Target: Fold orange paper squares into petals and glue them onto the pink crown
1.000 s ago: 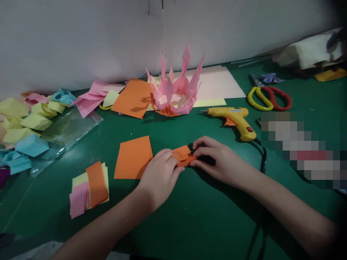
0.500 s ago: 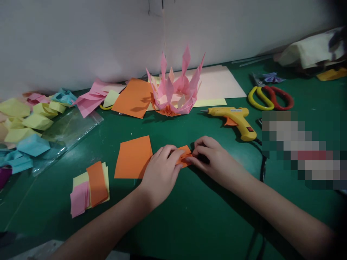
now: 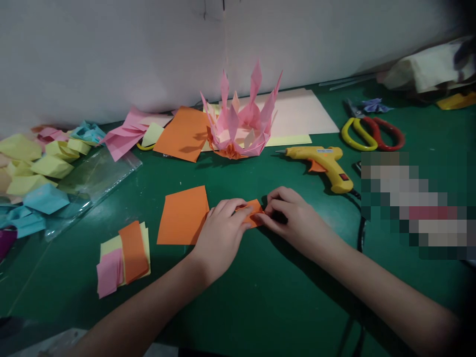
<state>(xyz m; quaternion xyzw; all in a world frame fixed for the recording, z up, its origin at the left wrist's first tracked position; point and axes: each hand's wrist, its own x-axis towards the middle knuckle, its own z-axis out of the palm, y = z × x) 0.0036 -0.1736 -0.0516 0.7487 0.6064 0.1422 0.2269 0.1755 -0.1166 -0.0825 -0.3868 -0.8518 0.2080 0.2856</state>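
Note:
Between my two hands lies a small folded piece of orange paper (image 3: 254, 209), low over the green table. My left hand (image 3: 222, 229) is closed on its left side, thumb and fingers pressing it. At the right end, the thumb and fingertips of my right hand (image 3: 288, 210) pinch the same piece. Part of the folds is hidden under my fingers. Beside my left hand rests flat orange paper (image 3: 182, 218), partly covered by that hand. Farther back stands a pink folded-paper crown (image 3: 256, 126) with tall points and an orange piece at its front.
A yellow glue gun (image 3: 320, 158) with a cord lies at right, near yellow-and-red-handled scissors (image 3: 372, 134). Small paper slips (image 3: 128, 258) are stacked at left front. Folded paper shapes (image 3: 44, 171) and a clear plastic bag (image 3: 100, 183) lie at left. A wall (image 3: 130, 54) bounds the back.
Both hands stay in nearly the same place, with the orange piece pressed slightly flatter under my left fingers. The other things have not moved.

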